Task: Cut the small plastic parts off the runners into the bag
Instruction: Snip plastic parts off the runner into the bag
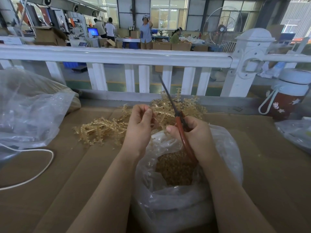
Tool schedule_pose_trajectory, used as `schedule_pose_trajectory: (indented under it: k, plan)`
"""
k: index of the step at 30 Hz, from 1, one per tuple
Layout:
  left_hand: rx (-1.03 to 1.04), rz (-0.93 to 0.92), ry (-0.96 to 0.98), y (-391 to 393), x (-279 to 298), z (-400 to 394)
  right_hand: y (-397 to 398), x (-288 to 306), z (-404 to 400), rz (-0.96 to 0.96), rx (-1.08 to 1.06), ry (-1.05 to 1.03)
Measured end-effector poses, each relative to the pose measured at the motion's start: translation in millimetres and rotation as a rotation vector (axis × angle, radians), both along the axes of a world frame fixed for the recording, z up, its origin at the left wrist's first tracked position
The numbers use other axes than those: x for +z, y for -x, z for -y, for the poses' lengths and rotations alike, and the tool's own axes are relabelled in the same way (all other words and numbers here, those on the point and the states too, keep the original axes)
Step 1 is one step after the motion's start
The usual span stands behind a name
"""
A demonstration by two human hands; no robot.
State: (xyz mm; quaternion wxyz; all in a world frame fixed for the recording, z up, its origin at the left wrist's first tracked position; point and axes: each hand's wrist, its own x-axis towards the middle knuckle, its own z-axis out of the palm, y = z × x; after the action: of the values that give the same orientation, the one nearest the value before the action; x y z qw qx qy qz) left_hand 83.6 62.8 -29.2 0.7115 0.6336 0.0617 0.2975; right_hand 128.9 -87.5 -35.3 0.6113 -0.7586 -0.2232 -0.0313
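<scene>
Amber runners [102, 130] lie heaped beside the clear bag [223, 148] of cut parts [175, 167].

Bare forearms — no sleeves, unadorned hands [139, 125]

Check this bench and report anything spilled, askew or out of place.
Little stands out. A few small amber bits lie on the cardboard near the runner pile, outside the bag. The scissors in the right hand point up, blades together.

left hand [140, 122]: pinching, raised | right hand [193, 133]: fist closed
</scene>
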Motion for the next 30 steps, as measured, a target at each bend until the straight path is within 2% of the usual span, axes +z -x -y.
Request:
schedule_pose_trajectory:
  k: [9,16,20,23,26,30]
  plan:
    - [-0.046,-0.014,-0.027,1.0,1.2,8.1,2.7,3.6,-0.7,-0.082,0.063,-0.019]
    - [-0.122,-0.007,-0.021,2.1,0.5,9.9,3.1,3.6,3.1,-0.112,0.112,-0.12]
    - [-0.233,-0.024,0.199,3.4,4.9,5.1,0.6,2.7,6.4,-0.13,0.128,-0.248]
    - [-0.314,-0.15,0.299,5.3,7.4,-4.2,-2.6,2.5,8.9,-0.164,0.141,-0.358]
    - [-0.405,-0.23,0.272,10.4,8.4,-15.1,-5.7,1.0,11.8,-0.194,0.163,-0.448]
    - [-0.607,-0.297,0.106,16.4,7.6,-20.7,-5.8,1.4,13.1,-0.177,0.178,-0.48]
